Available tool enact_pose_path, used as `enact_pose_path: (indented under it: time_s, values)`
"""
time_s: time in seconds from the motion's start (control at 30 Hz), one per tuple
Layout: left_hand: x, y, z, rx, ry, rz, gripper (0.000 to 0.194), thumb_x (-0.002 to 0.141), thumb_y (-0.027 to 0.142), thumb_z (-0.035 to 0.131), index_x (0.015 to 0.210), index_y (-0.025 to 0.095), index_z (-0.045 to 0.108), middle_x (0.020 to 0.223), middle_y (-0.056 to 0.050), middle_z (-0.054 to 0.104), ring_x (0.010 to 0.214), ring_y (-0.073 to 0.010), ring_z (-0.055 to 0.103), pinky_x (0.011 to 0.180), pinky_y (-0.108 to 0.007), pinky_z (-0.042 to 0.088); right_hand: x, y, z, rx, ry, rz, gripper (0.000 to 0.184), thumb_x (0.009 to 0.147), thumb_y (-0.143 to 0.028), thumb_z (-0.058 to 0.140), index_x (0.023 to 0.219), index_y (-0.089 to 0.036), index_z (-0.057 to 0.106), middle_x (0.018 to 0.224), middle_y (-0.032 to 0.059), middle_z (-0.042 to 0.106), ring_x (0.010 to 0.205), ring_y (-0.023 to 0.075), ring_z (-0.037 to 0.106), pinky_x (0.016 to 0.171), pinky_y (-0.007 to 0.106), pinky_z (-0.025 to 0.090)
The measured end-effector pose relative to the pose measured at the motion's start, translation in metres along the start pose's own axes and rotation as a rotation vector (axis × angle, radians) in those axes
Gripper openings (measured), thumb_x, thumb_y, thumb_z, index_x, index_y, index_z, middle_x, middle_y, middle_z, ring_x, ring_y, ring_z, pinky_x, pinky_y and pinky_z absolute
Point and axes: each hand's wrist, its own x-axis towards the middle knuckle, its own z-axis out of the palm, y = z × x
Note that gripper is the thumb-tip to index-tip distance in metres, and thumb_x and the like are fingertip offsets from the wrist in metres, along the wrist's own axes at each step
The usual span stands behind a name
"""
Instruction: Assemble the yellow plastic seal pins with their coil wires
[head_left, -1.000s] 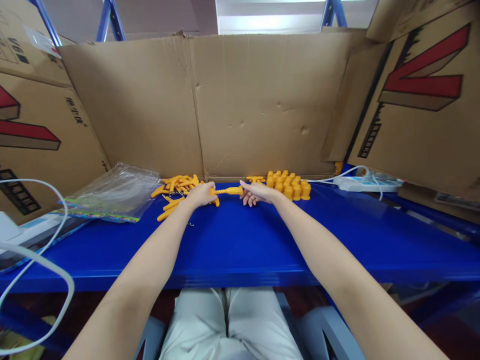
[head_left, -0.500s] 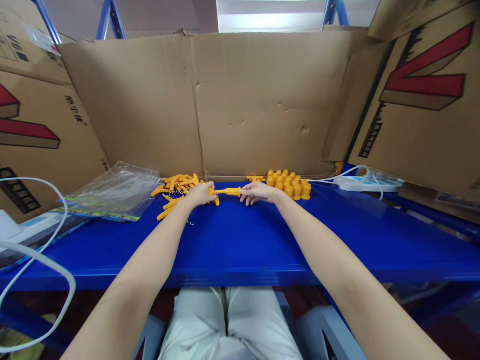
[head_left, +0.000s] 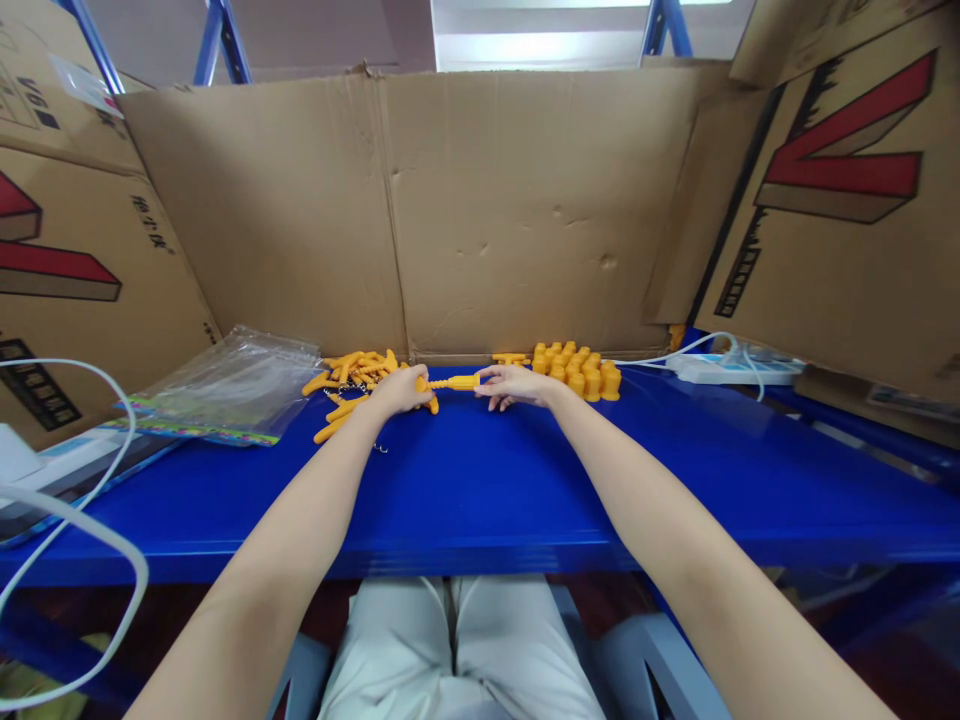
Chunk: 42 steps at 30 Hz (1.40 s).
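Out over the back half of the blue table (head_left: 480, 480), my left hand (head_left: 403, 390) is closed around the handle of a yellow T-handled screw (head_left: 439, 384), its spiral shaft pointing right. A yellow sleeve (head_left: 463, 382) sits on the shaft's right end. At that sleeve's far end, the thumb and fingertips of my right hand (head_left: 514, 385) are pinched, with the other fingers loosely curled. Beside and behind my left hand lies a pile of yellow handled pieces (head_left: 358, 368) with small metal chains. Several yellow cup-shaped caps (head_left: 591, 380) stand upright just right of my right hand.
Another yellow T-shaped piece (head_left: 510, 358) lies at the back by the cardboard wall (head_left: 540, 210). Clear plastic bags (head_left: 232, 385) rest on the left. A white power strip (head_left: 735, 368) is at the right; a white cable (head_left: 131, 530) loops at the left edge.
My hands and the yellow screw stay almost in place. My right fingers have shifted slightly at the sleeve's end, and the view has tilted a little.
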Motion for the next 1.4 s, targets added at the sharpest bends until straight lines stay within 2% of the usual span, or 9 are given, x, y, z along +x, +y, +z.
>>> enact_pose_path:
  time_s: [0.1,0.3,0.5,0.77,0.83,0.93,1.0,1.2,1.4]
  values:
    - [0.000,0.000,-0.001,0.004,0.007,-0.004,0.024,0.076,0.035,0.058,0.096,0.022,0.055,0.085,-0.002,0.071,0.078,-0.0196,0.064,0.060,-0.026,0.037,0.001,0.003,-0.001,-0.036,-0.004,-0.045,0.051,0.074,-0.020,0.078,0.115,-0.022,0.048,0.109,0.0044,0.065,0.061,0.0064,0.064,0.048,0.015,0.048]
    - [-0.001,0.001,-0.001,-0.006,0.010,0.000,0.024,0.076,0.035,0.058,0.096,0.022,0.056,0.084,-0.002,0.071,0.078,-0.0198,0.064,0.061,-0.026,0.037,0.005,0.003,0.001,-0.102,0.073,-0.110,0.040,0.074,-0.014,0.075,0.102,-0.020,0.048,0.106,0.0037,0.065,0.058,0.0057,0.063,0.047,0.015,0.046]
    - [-0.002,0.001,-0.002,0.003,0.008,-0.007,0.024,0.076,0.035,0.057,0.096,0.022,0.055,0.083,-0.002,0.070,0.076,-0.0200,0.063,0.060,-0.026,0.036,0.004,0.000,0.003,-0.116,0.099,-0.112,0.037,0.074,-0.020,0.077,0.102,-0.018,0.054,0.103,0.0064,0.069,0.058,0.0065,0.063,0.048,0.015,0.045]
    - [-0.003,0.002,-0.004,0.042,0.014,-0.007,0.025,0.076,0.035,0.058,0.097,0.022,0.056,0.086,-0.004,0.070,0.080,-0.0216,0.064,0.061,-0.027,0.036,-0.001,-0.004,0.004,-0.181,0.061,-0.125,0.025,0.087,-0.035,0.066,0.100,-0.014,0.066,0.104,0.0108,0.072,0.061,0.0066,0.064,0.047,0.012,0.045]
    - [-0.003,0.002,-0.004,0.041,0.013,-0.015,0.025,0.076,0.036,0.057,0.098,0.022,0.056,0.086,-0.004,0.070,0.080,-0.0217,0.064,0.061,-0.027,0.036,0.001,-0.002,0.003,-0.174,0.055,-0.113,0.033,0.085,-0.032,0.068,0.113,-0.015,0.063,0.111,0.0114,0.070,0.061,0.0063,0.065,0.046,0.012,0.045]
    - [-0.003,0.003,-0.004,0.038,0.013,-0.020,0.026,0.077,0.036,0.057,0.099,0.022,0.056,0.087,-0.004,0.070,0.080,-0.0219,0.064,0.061,-0.027,0.036,0.005,0.002,0.001,-0.147,0.047,-0.113,0.065,0.076,-0.023,0.076,0.135,-0.022,0.049,0.127,0.0126,0.062,0.063,0.0066,0.066,0.048,0.013,0.048]
    - [-0.003,0.003,-0.004,0.045,0.017,-0.016,0.027,0.077,0.036,0.057,0.099,0.022,0.056,0.087,-0.004,0.070,0.080,-0.0221,0.064,0.062,-0.027,0.036,0.009,0.004,0.001,-0.145,0.056,-0.123,0.075,0.072,-0.018,0.079,0.139,-0.026,0.045,0.132,0.0131,0.058,0.062,0.0061,0.066,0.048,0.013,0.049]
    - [-0.004,0.003,-0.004,0.046,0.013,-0.022,0.025,0.076,0.035,0.057,0.098,0.023,0.056,0.085,-0.003,0.070,0.081,-0.0216,0.064,0.061,-0.027,0.036,0.014,0.003,0.004,-0.170,0.101,-0.145,0.056,0.074,-0.013,0.075,0.127,-0.022,0.058,0.122,0.0103,0.065,0.057,0.0046,0.064,0.045,0.011,0.046]
    - [-0.003,0.003,-0.005,0.042,0.015,-0.027,0.026,0.075,0.036,0.059,0.098,0.023,0.056,0.086,-0.003,0.070,0.083,-0.0224,0.064,0.064,-0.027,0.037,0.011,0.002,0.005,-0.196,0.104,-0.144,0.055,0.077,-0.016,0.074,0.129,-0.020,0.057,0.115,0.0099,0.068,0.059,0.0061,0.065,0.047,0.012,0.047]
